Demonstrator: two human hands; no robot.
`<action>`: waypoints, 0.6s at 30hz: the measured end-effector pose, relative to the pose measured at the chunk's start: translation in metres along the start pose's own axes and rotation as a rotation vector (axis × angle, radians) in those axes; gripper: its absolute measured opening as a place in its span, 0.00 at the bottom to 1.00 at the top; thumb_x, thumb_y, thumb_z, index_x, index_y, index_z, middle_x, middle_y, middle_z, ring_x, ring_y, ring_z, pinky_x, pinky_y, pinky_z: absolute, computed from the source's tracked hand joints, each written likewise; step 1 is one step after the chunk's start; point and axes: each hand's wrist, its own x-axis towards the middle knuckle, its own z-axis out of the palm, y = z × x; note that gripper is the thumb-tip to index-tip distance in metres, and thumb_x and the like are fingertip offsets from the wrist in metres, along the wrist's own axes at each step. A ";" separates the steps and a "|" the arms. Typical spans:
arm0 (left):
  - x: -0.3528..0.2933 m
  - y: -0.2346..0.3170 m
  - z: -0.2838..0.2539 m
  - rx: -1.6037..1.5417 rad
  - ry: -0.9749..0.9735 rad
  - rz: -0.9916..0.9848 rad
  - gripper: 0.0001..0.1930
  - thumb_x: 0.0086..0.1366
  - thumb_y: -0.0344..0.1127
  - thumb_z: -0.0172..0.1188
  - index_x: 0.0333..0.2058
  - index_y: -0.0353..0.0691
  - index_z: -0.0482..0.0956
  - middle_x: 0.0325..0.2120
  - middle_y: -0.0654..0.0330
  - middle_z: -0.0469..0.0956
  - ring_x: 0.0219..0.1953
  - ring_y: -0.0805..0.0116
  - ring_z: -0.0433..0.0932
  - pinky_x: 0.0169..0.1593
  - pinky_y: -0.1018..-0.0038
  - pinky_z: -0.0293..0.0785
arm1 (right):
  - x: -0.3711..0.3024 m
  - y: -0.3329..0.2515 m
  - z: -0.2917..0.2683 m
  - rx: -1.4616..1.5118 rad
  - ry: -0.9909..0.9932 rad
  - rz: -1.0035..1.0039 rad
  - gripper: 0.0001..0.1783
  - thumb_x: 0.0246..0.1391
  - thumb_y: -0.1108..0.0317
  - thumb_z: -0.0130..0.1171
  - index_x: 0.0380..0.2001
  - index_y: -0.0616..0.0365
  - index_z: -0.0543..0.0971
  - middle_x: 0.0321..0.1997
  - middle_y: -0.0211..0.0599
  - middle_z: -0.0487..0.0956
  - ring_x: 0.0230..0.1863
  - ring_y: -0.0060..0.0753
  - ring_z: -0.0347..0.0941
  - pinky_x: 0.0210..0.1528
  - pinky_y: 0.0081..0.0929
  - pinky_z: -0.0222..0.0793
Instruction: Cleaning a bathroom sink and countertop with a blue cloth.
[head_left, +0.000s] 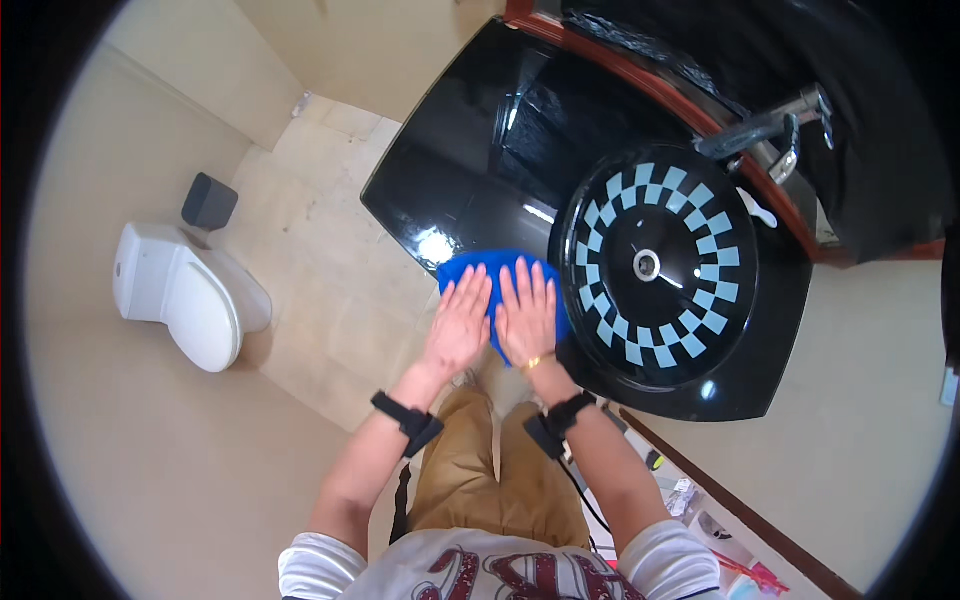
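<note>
A blue cloth (pixel 460 266) lies over the near edge of a glossy black countertop (pixel 440 160), and one corner of it hangs past that edge. My left hand (pixel 460 320) rests flat on the cloth's left part, fingers stretched forward. Beside it, my right hand (pixel 527 312) presses flat on the cloth with its fingers slightly spread. Just right of the cloth is a round black basin (pixel 655 330) with a ring of pale blue checks and a metal drain (pixel 647 265) in its middle.
A chrome faucet (pixel 770 130) stands behind the basin, with a white handled item (pixel 762 208) near its base. Black plastic sheeting (pixel 880 150) hangs at the far right. To the left are a white toilet (pixel 205 310) and a dark bin (pixel 210 202). Shelves with small items (pixel 690 500) stand at lower right.
</note>
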 end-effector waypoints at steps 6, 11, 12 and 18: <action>0.088 -0.048 -0.009 0.074 0.043 0.022 0.27 0.58 0.36 0.43 0.56 0.33 0.54 0.59 0.51 0.49 0.62 0.57 0.46 0.61 0.62 0.44 | 0.092 0.008 0.015 -0.165 0.102 0.052 0.30 0.50 0.57 0.43 0.58 0.48 0.58 0.64 0.40 0.49 0.65 0.45 0.40 0.63 0.45 0.32; 0.112 -0.064 -0.018 0.101 0.008 0.073 0.29 0.58 0.38 0.43 0.57 0.34 0.51 0.60 0.52 0.45 0.63 0.59 0.42 0.62 0.63 0.38 | 0.115 0.014 0.017 -0.185 0.127 0.030 0.29 0.50 0.57 0.43 0.57 0.48 0.59 0.63 0.40 0.50 0.64 0.45 0.41 0.63 0.47 0.33; 0.105 -0.062 -0.017 0.098 0.006 0.076 0.29 0.58 0.38 0.43 0.57 0.34 0.51 0.60 0.52 0.45 0.63 0.59 0.42 0.62 0.63 0.38 | 0.110 0.011 0.018 -0.188 0.128 0.045 0.29 0.50 0.57 0.43 0.57 0.49 0.59 0.63 0.40 0.50 0.64 0.46 0.41 0.63 0.47 0.33; 0.027 -0.036 0.001 0.083 0.079 0.068 0.30 0.57 0.38 0.45 0.56 0.32 0.51 0.60 0.49 0.46 0.63 0.54 0.42 0.61 0.57 0.37 | 0.041 -0.009 0.009 -0.112 0.067 0.051 0.30 0.49 0.56 0.44 0.57 0.50 0.59 0.63 0.42 0.50 0.64 0.47 0.42 0.62 0.49 0.33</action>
